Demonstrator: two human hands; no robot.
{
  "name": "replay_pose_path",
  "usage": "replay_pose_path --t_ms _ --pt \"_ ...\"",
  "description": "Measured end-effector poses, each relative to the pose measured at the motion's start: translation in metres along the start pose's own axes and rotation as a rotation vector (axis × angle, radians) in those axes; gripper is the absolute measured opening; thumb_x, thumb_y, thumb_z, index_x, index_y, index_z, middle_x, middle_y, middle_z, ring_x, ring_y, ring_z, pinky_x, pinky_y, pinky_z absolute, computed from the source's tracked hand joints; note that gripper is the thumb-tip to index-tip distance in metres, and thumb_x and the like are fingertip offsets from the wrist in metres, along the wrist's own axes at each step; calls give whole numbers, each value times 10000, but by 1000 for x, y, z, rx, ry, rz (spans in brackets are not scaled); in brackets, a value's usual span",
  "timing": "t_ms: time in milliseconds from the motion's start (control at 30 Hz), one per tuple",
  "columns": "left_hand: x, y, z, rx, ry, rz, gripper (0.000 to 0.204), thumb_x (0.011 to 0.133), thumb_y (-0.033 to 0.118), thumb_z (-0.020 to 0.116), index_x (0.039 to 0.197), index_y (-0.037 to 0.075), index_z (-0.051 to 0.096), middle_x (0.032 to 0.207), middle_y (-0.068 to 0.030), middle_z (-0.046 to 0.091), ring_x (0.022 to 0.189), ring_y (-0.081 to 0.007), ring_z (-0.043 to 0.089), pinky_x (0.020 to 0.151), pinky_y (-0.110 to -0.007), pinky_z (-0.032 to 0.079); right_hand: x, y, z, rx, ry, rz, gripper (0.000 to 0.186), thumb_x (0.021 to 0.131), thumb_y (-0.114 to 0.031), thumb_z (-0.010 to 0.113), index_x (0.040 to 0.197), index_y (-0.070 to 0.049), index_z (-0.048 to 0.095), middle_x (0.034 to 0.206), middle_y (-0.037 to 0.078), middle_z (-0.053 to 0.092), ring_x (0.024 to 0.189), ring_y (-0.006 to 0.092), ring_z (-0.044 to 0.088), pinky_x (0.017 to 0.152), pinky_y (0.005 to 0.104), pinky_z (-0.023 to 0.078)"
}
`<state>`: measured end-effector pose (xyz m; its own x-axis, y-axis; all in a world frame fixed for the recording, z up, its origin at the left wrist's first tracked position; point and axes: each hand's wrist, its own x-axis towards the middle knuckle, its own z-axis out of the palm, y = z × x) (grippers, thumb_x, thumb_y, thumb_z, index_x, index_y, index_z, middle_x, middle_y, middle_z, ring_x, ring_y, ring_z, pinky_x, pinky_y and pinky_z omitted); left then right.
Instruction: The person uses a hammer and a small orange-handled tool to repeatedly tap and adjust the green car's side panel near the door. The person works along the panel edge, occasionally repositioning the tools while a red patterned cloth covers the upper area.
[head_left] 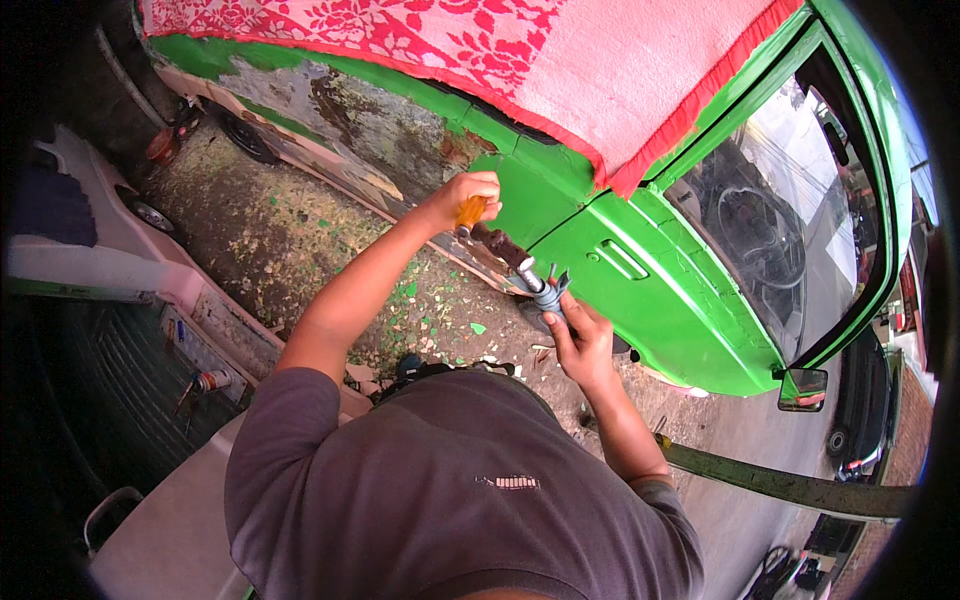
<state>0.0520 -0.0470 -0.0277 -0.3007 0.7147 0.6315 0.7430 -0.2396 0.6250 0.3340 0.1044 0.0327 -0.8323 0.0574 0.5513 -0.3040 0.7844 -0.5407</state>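
Note:
My left hand [468,197] grips the orange handle [470,215] of a tool with a dark, rusty metal part [503,245], which reaches down-right to a silver end against a grey metal piece [550,293] with thin prongs. My right hand [580,338] is closed around that grey piece, thumb along its lower side. Whether the two pieces touch or are joined, I cannot tell exactly. Both hands are held beside the green vehicle's door [650,300]; its side panel [380,130] to the left shows flaking paint and bare grey patches.
A pink-red patterned cloth [640,70] drapes over the vehicle. Paint chips lie on the ground [230,210]. A pale vehicle body with an open bed [90,380] holding a spray can [213,380] is at left. A long rail [780,475] and parked vehicles [850,400] are at right.

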Motion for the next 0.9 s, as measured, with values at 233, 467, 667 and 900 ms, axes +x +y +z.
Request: replay_pose_path --t_ms 233,467,667,900 --pt "1 -4 -1 10 3 -14 288 795 24 710 703 1 438 723 -95 470 622 -230 498 583 -346 420 -1 -2 -2 -24 -44 37 411 854 -151 729 1239 -35 646 936 195 690 743 339 687 651 385 528" --pt "5 -1 -6 24 -7 -6 293 799 35 715 698 2 443 717 -91 470 621 -227 498 585 -343 422 3 -5 -6 -34 -154 165 410 871 -70 693 1268 6 617 976 200 697 843 298 678 780 346 513" --pt "4 -3 -6 -41 -7 -40 287 804 41 713 693 0 451 723 -84 486 631 -200 512 589 -327 430 6 -3 -6 -29 -142 139 405 878 -70 687 1269 6 615 939 188 694 803 283 669 750 341 513" --pt "5 -4 -6 -1 -1 -8 291 792 33 716 679 3 449 717 -77 481 628 -193 524 587 -332 434 9 2 1 -2 -41 67 335 827 -102 751 1128 17 666 734 150 614 600 300 590 569 389 461"
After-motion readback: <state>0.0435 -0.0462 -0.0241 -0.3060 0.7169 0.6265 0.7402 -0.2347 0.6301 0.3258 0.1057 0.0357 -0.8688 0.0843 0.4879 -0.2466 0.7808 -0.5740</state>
